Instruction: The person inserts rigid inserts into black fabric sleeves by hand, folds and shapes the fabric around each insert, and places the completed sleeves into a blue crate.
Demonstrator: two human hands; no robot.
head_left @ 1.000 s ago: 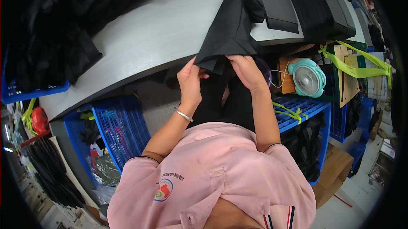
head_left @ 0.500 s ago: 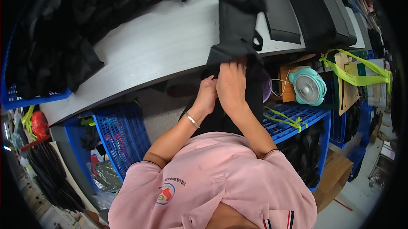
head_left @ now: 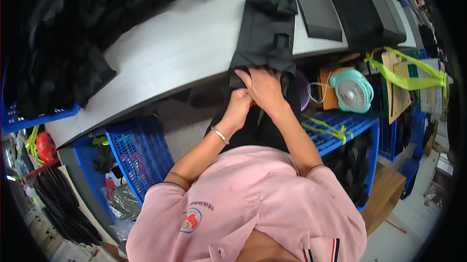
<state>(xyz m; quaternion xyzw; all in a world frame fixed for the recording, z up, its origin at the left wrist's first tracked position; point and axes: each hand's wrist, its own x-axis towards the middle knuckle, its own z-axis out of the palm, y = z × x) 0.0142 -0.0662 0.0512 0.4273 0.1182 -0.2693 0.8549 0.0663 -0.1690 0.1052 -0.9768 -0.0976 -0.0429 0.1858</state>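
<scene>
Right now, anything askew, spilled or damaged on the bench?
No spill or damage visible. The black fabric heap at left looks untidy: tangled, sprawling past the blue basket onto the white table, while the dark panels at right lie flatter. The black piece being handled is only creased.

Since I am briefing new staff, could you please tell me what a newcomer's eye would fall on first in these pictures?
Probably the pink shirt, filling the bottom centre. Above it, the left hand and right hand sit close together at the lower end of a black cloth piece lying over the near edge of the table. The turquoise fan to the right stands out, as does the black heap at upper left.
</scene>
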